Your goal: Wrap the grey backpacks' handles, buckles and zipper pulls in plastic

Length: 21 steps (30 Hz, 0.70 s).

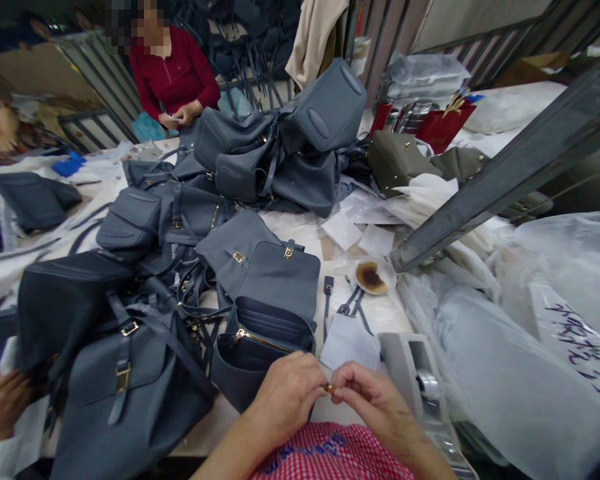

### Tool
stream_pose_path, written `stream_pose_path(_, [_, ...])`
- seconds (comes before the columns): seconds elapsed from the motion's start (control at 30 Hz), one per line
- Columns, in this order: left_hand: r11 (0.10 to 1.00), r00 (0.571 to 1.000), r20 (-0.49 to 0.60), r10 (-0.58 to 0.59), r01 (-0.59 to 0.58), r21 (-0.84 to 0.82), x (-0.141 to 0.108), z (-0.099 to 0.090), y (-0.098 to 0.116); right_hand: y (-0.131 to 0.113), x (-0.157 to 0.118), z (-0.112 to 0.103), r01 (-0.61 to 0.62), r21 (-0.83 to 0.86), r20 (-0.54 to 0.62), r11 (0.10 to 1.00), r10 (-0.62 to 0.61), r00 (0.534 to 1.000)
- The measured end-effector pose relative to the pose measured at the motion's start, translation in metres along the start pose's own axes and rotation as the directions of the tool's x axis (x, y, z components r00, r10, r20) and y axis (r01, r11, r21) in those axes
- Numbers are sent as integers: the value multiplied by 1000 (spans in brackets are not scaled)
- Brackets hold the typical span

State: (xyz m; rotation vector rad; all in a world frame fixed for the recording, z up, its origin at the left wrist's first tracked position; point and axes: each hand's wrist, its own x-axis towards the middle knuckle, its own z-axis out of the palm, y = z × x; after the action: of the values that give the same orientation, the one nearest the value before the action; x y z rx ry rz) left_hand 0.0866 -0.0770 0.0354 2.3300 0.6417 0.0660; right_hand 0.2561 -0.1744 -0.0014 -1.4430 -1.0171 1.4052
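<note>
My left hand (285, 393) and my right hand (375, 403) meet at the bottom centre, their fingertips pinching a small gold metal fitting (329, 388) from both sides. Just beyond my left hand lies an open slate-blue leather bag (263, 320), its gold zip (260, 340) parted and a gold clasp on its flap. A short dark strap with a metal fitting (353, 303) lies ahead of my right hand, beside a white paper sheet (349, 342). More bags of the same leather lie heaped to the left and ahead.
A co-worker's hand (0, 403) rests at the left edge near a bag. A person in a red top (173, 80) handles something across the table. A grey tape dispenser (415, 387) and white plastic bags (520, 360) lie right; a metal bar (510, 180) slants above them.
</note>
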Motion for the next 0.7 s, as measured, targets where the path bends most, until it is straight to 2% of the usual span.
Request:
stream_pose_path(0.1, [1000, 1000, -20, 16, -16, -3, -2, 3, -2, 0, -2, 4, 79, -119, -2, 990, -79, 997])
stream_pose_path(0.23, [999, 998, -62, -30, 27, -44, -3, 6, -3, 2, -4, 11, 196, -215, -49, 957, -211, 976])
stream_pose_path(0.37, [972, 984, -64, -164, 150, -178, 1, 6, 3, 6, -1, 17, 317, -380, -151, 869, -396, 906])
stream_pose_path(0.47, [897, 953, -46, -301, 266, -354, 5, 3, 9, 9, 2, 20, 364, -579, -214, 730, -566, 796])
stream_pose_path(0.57, [775, 914, -10, -405, 337, -535, 9, 3, 12, 9, 4, 23, 387, -721, -178, 575, -694, 698])
stream_pose_path(0.63, [698, 891, 13, -454, 365, -616, 11, 4, 10, 10, 4, 24, 415, -738, -137, 532, -720, 680])
stream_pose_path(0.7, [621, 867, 50, -497, 395, -677, 12, 6, 5, 13, 3, 23, 426, -719, -121, 550, -701, 702])
